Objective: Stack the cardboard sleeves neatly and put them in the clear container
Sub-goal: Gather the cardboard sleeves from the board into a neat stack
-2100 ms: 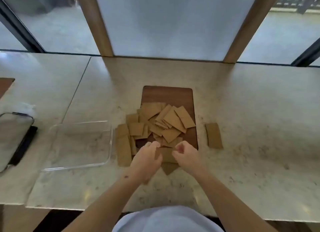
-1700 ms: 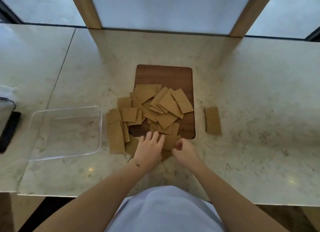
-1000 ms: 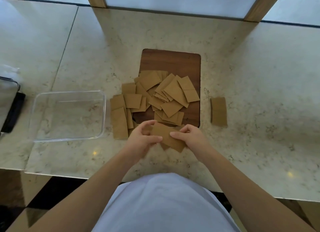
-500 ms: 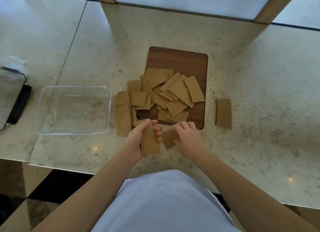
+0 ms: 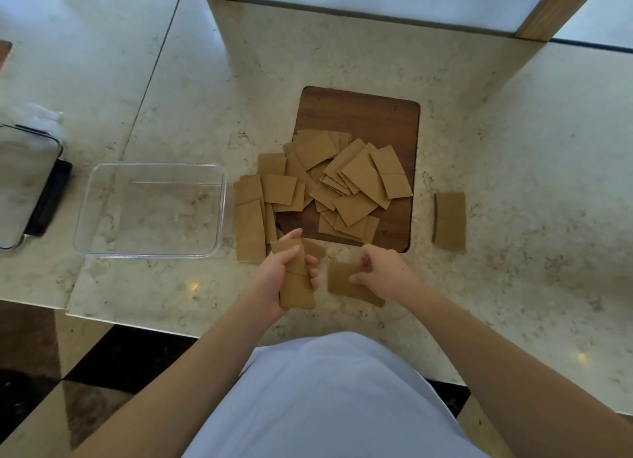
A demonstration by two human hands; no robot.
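From my head camera, my left hand (image 5: 279, 276) is closed around a small stack of sleeves (image 5: 296, 283), held upright just above the counter (image 5: 513, 286). Just to its right, my right hand (image 5: 383, 272) pinches one flat sleeve (image 5: 342, 281) between thumb and fingers. Beyond both hands a loose pile of sleeves (image 5: 325, 187) spreads over a wooden board (image 5: 359, 115). The clear container (image 5: 150, 211) sits to the left of my left hand, and a lone sleeve (image 5: 449, 220) lies off to the right of my right hand.
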